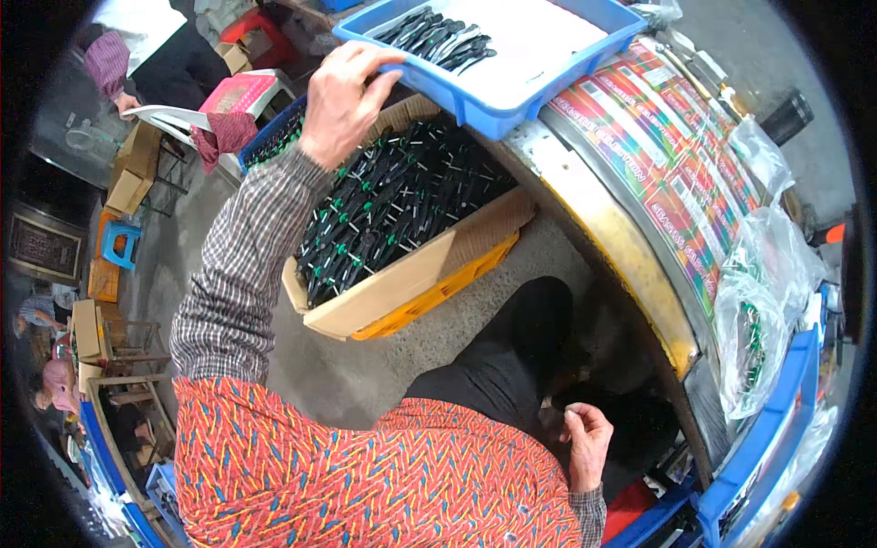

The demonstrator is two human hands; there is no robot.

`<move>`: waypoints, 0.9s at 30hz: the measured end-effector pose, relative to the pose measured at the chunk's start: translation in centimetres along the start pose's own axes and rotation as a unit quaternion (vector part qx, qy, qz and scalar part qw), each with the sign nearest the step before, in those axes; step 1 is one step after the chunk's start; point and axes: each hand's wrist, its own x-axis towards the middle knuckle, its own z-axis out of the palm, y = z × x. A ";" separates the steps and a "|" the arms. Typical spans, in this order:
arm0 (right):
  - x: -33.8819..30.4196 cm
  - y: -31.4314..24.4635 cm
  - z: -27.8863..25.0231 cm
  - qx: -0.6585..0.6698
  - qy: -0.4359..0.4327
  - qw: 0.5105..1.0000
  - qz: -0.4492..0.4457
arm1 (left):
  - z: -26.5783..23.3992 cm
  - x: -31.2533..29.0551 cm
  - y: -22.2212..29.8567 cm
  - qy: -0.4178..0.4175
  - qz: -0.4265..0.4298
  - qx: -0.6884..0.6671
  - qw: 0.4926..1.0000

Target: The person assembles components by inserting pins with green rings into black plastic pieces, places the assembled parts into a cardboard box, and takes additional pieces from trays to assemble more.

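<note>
**Hand on the blue tray**

The left hand [343,100] gripped the rim of a blue tray [512,91], fingers curled over its edge. The tray sat at the edge of the worktop [630,265], above a cardboard box [411,283] full of small black and green parts [393,205]. The right hand [586,440] rested low by the lap, fingers loosely curled, holding nothing.

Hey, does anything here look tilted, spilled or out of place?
The blue tray, gripped at its rim by the left hand, overhangs the table edge above the carton of black and green parts. Nothing looks spilled.
</note>
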 end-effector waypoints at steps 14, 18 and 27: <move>1.0 -0.1 0.4 -0.033 0.005 0.999 0.017 | 9.0 11.5 3.0 -0.486 0.070 0.024 0.871; 1.1 -0.1 0.6 -0.027 0.001 1.000 0.010 | 9.6 12.2 5.1 -0.550 -0.024 0.010 0.835; 1.2 -0.3 0.7 -0.048 -0.007 0.999 0.002 | 11.3 12.0 4.3 -0.504 -0.058 0.015 0.862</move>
